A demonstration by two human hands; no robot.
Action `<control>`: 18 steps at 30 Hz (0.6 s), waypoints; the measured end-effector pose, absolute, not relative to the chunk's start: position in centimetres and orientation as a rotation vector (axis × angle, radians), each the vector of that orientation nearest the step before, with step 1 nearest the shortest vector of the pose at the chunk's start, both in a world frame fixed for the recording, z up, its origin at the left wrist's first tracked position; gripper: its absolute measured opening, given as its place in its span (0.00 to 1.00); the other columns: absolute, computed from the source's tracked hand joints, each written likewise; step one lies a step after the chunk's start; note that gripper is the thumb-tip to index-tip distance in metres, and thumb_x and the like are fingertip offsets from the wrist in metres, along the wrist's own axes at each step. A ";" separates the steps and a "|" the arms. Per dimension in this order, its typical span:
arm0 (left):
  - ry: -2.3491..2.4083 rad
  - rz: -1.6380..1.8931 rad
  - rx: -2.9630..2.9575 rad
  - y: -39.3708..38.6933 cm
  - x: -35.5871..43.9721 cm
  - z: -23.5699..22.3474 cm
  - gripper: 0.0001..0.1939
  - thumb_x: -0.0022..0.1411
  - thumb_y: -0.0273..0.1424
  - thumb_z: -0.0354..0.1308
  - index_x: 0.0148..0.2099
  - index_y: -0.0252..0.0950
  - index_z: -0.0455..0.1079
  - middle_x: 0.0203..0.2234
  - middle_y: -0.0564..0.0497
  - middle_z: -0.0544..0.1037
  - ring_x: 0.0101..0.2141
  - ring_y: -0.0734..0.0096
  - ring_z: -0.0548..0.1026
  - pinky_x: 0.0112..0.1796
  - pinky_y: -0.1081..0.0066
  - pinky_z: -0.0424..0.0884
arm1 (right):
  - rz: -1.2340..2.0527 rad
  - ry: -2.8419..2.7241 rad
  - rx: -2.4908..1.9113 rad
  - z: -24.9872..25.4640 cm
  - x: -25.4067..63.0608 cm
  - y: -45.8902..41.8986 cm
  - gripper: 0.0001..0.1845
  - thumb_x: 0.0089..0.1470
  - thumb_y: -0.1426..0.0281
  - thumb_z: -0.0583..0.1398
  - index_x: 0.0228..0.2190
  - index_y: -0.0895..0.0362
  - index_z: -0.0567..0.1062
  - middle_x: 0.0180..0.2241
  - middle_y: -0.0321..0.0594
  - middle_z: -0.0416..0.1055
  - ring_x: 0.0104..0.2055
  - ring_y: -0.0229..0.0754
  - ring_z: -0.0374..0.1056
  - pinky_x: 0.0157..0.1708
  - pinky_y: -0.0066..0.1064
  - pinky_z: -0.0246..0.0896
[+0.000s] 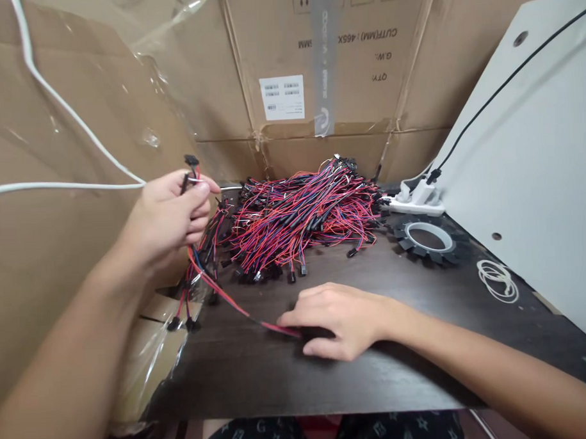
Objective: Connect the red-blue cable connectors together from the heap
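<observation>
My left hand (165, 211) is raised at the left, its thumb and fingers closed on a wire harness near a black connector (191, 160). From that hand the harness's red, blue and black wires (223, 295) slope down to the right. Their lower end reaches the fingers of my right hand (337, 320), low over the table. The right thumb and index finger are apart, with the wires passing beside the index finger; whether they touch is hard to tell. The far end of the harness is hidden by the right hand.
A large heap of similar wire harnesses (302, 213) lies at the table's back, against a cardboard box (287, 53). At the right are a tape roll with black strips (428, 237), a power strip (412, 206), a coiled pale cord (497, 281) and a white panel (535, 140).
</observation>
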State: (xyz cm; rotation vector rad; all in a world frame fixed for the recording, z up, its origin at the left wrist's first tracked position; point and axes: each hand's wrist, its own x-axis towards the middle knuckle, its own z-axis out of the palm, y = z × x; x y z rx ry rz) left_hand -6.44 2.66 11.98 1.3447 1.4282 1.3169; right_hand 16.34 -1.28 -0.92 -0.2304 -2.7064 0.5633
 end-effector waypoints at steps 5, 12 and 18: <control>1.719 0.781 1.265 5.2 -8.6 12.8 0.06 0.61 0.20 0.53 0.33 0.32 0.68 0.11 0.61 0.57 0.09 0.85 0.48 0.10 0.83 0.38 | 0.549 -2.681 -0.263 -1.7 16.3 -0.9 0.17 0.59 0.65 0.56 0.44 0.64 0.74 0.35 0.46 0.74 0.36 0.43 0.65 0.38 0.32 0.62; 1.858 0.698 1.372 11.8 -11.7 10.3 0.12 0.53 0.12 0.57 0.24 0.31 0.65 0.10 0.61 0.59 0.10 0.85 0.49 0.14 0.78 0.36 | 0.561 -2.584 -0.322 -2.7 16.3 -0.1 0.13 0.60 0.69 0.53 0.38 0.64 0.75 0.31 0.44 0.72 0.34 0.41 0.64 0.37 0.31 0.62; 1.771 1.220 1.593 15.6 -13.4 6.5 0.19 0.54 0.18 0.59 0.19 0.33 0.54 0.12 0.64 0.52 0.15 0.82 0.49 0.20 0.78 0.50 | 0.535 -2.574 -0.301 -3.1 16.2 0.1 0.12 0.58 0.71 0.54 0.36 0.64 0.76 0.30 0.43 0.72 0.33 0.40 0.64 0.37 0.30 0.61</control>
